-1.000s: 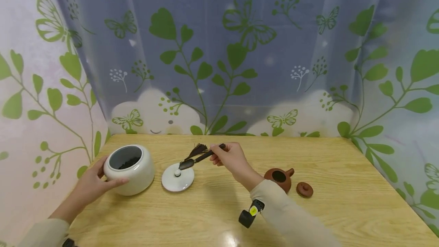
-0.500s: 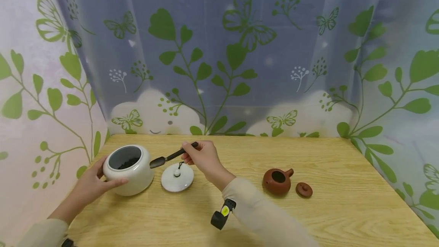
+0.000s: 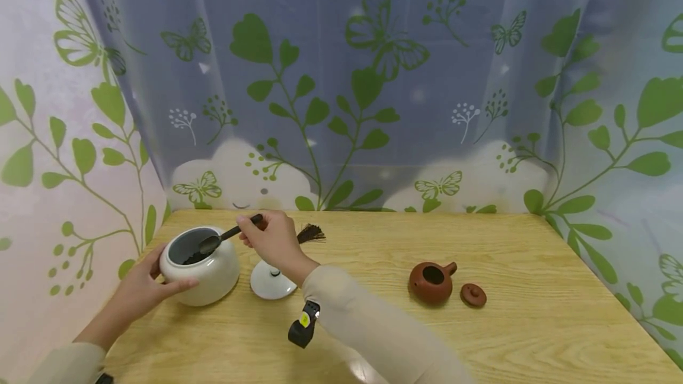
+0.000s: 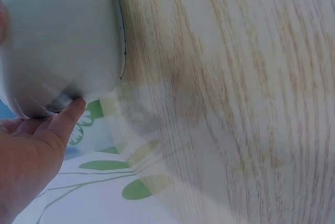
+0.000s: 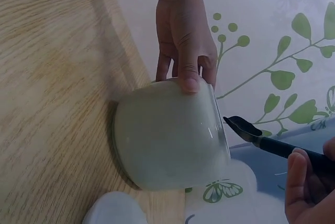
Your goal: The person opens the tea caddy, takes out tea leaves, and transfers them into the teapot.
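My left hand (image 3: 141, 289) grips the side of a white ceramic jar (image 3: 216, 280), thumb in front and fingers round the far side. Dark loose bits like tea leaves (image 3: 192, 257) lie in the jar. My right hand (image 3: 274, 242) pinches the dark handle of a small tea scoop (image 3: 210, 245), whose bowl is over the jar's mouth. In the right wrist view the scoop (image 5: 245, 129) tilts toward the rim, apart from it. A dark tassel (image 3: 311, 233) shows behind my right hand. The white jar lid (image 3: 267, 285) lies beside the jar, partly hidden by my right wrist.
A small brown clay teapot (image 3: 431, 289) stands without its lid on the wooden table (image 3: 512, 336). Its round lid (image 3: 473, 295) lies to the right of it. A patterned curtain (image 3: 331, 105) hangs behind the table.
My right hand has carried the scoop leftward, from above the white lid past the jar's side to the jar's mouth. The left hand and jar have stayed in place.
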Motion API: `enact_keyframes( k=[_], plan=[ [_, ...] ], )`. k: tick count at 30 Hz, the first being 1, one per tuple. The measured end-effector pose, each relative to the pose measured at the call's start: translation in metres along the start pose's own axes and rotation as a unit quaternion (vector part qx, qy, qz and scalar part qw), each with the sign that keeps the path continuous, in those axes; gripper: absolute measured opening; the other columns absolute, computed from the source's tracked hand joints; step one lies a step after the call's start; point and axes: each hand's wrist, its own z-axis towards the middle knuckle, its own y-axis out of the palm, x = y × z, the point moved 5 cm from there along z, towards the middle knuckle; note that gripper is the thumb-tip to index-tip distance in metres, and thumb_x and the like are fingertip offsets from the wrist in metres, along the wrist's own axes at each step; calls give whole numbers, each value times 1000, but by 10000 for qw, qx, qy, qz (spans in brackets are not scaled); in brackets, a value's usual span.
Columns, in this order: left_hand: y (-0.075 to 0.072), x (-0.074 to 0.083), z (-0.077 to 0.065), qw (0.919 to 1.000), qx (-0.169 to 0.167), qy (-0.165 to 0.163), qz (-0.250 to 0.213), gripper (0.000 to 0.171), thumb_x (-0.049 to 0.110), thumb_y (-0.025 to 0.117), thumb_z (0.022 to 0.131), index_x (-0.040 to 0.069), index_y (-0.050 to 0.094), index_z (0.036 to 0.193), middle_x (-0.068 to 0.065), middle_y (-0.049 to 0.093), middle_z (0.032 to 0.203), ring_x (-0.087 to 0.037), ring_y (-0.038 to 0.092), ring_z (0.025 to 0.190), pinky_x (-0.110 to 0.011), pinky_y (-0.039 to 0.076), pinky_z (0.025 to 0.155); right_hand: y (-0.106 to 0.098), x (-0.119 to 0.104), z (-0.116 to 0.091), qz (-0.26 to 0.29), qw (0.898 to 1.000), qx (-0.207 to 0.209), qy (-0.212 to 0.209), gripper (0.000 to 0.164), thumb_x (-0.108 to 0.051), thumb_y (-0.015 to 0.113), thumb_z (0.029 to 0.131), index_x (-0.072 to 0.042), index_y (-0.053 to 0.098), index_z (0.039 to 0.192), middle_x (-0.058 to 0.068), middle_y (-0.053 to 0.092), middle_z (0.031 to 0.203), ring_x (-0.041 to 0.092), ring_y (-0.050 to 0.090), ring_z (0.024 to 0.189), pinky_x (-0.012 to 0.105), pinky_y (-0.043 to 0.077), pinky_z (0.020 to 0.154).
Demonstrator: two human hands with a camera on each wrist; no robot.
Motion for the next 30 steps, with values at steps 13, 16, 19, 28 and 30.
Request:
enact_keyframes(
  k=[13,16,19,28,30],
  plan=[
    [1,1,0,9999,45,163,26,97,31,78,82,-9,19,148,-33,34,144,-52,35,131,-60,35,99,41,9,15,-1856,9780,-386,-868,24,-32,58,97,-15,72,105,-8,69,86,-6,55,68,9,44,60],
    [1,2,-1,9999,-6,128,15,98,31,77,83,-9,17,149,-34,33,145,-52,34,131,-61,35,99,47,8,17,-2391,9633,-505,-1114,24,-32,57,97,-15,71,107,-9,67,84,-5,51,66,8,40,59],
    [1,2,-1,10000,-52,82,8,99,32,76,83,-9,15,149,-34,32,146,-53,33,131,-62,35,99,52,5,18,-2913,9446,-577,-1396,25,-33,55,98,-16,71,107,-11,65,81,-5,48,64,8,36,59],
    [1,3,-1,9999,-84,108,1,98,31,76,84,-11,14,148,-35,32,145,-53,34,131,-61,35,99,66,4,19,-3992,8975,-1032,-1566,25,-35,54,98,-18,71,105,-10,68,93,-3,58,77,8,43,66],
    [1,2,-1,9999,-97,99,-31,99,31,76,84,-11,14,148,-35,31,145,-53,33,131,-61,35,100,69,5,19,-4097,8926,-1161,-1483,25,-35,54,97,-18,71,102,-10,68,92,-3,58,76,7,43,65]
  ],
)
